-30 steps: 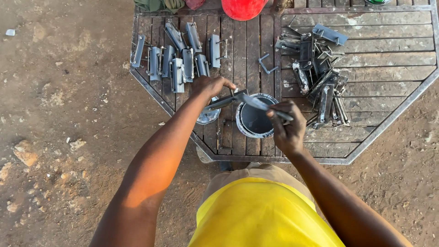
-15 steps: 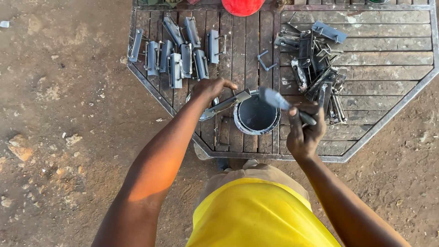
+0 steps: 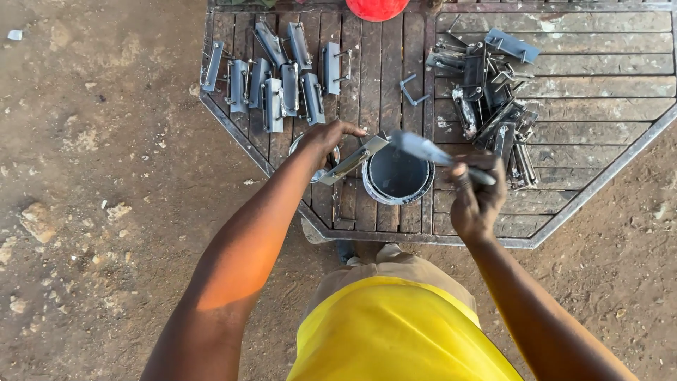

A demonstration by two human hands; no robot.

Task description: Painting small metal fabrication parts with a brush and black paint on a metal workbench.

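Observation:
My left hand (image 3: 326, 137) grips a long grey metal bracket (image 3: 352, 160) and holds it slantwise beside the rim of a round paint can (image 3: 397, 178) filled with grey paint. My right hand (image 3: 474, 200) is closed on the handle of a paintbrush (image 3: 427, 149); its grey-coated bristles hover over the can, close to the bracket's upper end. The can stands on a wooden slatted table (image 3: 599, 113) with a metal frame.
A row of grey painted brackets (image 3: 278, 77) lies at the table's left. A heap of darker metal brackets (image 3: 490, 92) lies at the right. A single bent piece (image 3: 412, 90) rests between them. A red round object (image 3: 376, 7) sits at the far edge. Dirt ground (image 3: 92, 176) surrounds the table.
My right hand has drawn back toward me and to the right, lifting the brush above the can. The left hand keeps hold of the bracket in much the same place.

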